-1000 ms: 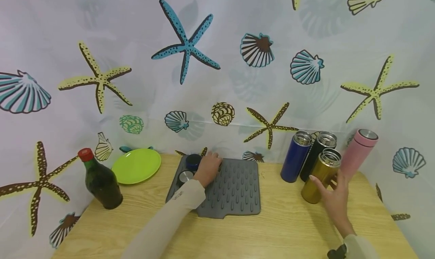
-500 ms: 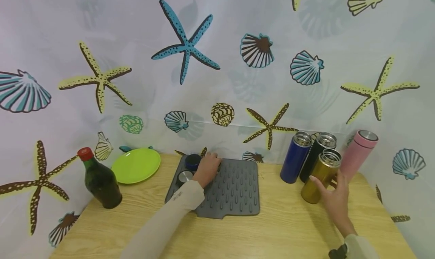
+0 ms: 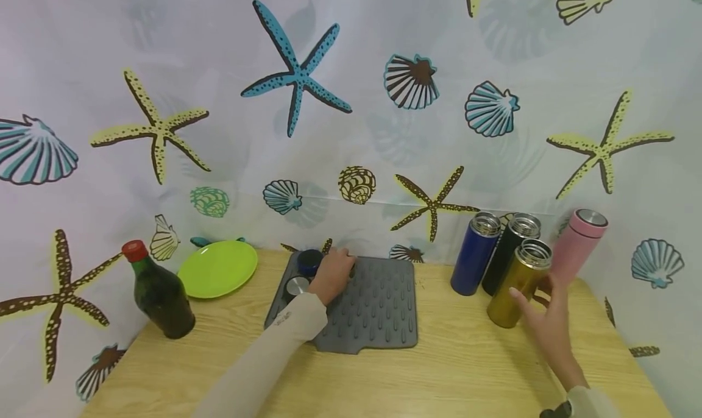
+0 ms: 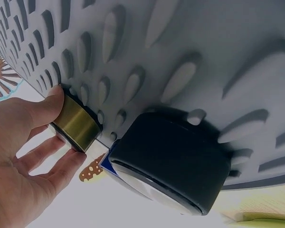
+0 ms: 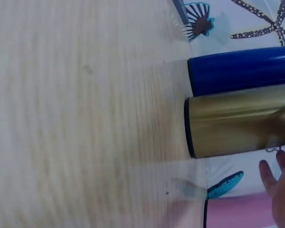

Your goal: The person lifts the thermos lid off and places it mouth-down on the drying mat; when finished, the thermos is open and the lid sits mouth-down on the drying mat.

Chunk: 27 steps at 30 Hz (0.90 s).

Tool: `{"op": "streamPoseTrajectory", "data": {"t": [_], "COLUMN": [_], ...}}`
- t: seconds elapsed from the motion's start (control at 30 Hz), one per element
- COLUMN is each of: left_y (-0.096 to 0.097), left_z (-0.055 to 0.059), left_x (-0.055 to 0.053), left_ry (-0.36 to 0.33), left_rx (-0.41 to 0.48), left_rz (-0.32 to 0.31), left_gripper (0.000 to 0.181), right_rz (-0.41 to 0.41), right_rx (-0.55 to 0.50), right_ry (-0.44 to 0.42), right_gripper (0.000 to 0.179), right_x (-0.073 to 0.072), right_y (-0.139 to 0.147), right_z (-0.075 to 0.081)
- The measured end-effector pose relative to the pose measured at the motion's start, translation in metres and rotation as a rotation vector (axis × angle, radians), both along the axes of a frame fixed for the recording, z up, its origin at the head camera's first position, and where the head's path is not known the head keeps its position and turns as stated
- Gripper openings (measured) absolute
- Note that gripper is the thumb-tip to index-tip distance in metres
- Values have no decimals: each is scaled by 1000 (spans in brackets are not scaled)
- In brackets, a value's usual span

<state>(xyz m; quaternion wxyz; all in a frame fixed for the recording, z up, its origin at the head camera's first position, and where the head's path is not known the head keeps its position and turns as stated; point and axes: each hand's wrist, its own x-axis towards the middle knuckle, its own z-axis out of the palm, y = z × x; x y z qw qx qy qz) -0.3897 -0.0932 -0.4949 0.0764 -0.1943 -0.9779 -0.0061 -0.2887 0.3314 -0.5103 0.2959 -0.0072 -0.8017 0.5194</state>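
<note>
My left hand [image 3: 333, 275] is on the grey ridged mat [image 3: 378, 302], its thumb and fingers gripping a gold bottle lid [image 4: 78, 124]. Beside that lid on the mat are a black lid with a silver top [image 3: 298, 286] and a dark blue lid [image 3: 309, 262]. On the right, my right hand [image 3: 551, 329] is beside an upright, uncapped gold thermos bottle [image 3: 509, 299], fingers spread and apart from it in the right wrist view. Behind the gold bottle stand uncapped blue [image 3: 470, 262] and black [image 3: 501, 262] bottles. A capped pink bottle [image 3: 577, 244] stands to the right, partly behind the fingers.
At the left of the wooden table [image 3: 439, 375] stands a dark green bottle with a red cap [image 3: 161, 296]. A lime green plate [image 3: 218, 269] lies behind it. A white curtain [image 3: 340, 150] printed with starfish and shells hangs behind the table.
My right hand has eased off the gold bottle, shifting slightly right and towards me. The left hand stays on the gold lid. The whole head view has shifted slightly.
</note>
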Motion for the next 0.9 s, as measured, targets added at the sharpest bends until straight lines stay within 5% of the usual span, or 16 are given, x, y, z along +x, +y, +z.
{"op": "streamPoseTrajectory", "data": {"t": [0.27, 0.57, 0.9], "left_y": [-3, -4, -3], "left_z": [-1, -2, -4], "left_x": [-4, 1, 1], "left_ry": [-4, 41, 11], "left_rx": [-55, -84, -125], "left_rz": [24, 4, 16], "left_gripper": [26, 28, 34], "right_rz": [-175, -270, -335], "right_rx": [-127, -95, -64], "right_ry": [125, 109, 32], "right_gripper": [46, 43, 51], "right_x": [-3, -21, -37], "right_y": [13, 33, 60], "right_z": [6, 22, 34]}}
